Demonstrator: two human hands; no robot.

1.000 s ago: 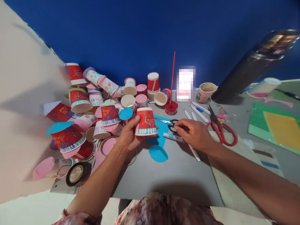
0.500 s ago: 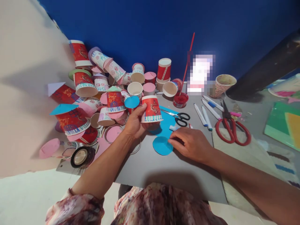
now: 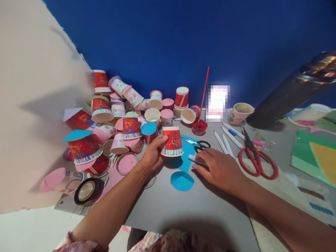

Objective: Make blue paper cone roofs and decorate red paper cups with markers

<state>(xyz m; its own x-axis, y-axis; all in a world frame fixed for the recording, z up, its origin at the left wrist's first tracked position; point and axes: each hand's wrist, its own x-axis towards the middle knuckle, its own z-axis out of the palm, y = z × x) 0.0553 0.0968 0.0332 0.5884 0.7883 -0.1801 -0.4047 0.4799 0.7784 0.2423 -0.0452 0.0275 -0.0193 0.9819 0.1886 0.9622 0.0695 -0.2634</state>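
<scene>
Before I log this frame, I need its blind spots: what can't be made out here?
Head view only:
- Glue stick: mostly covered by the right hand.
- Rectangle by the wall: pixelated.
- Dark cylinder: cut off at the right edge.
- Red paper cup: far side hidden behind the left hand.

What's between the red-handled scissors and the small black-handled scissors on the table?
In the head view, three white pens lie side by side on the grey table, between the red-handled scissors and the black-handled scissors.
</scene>
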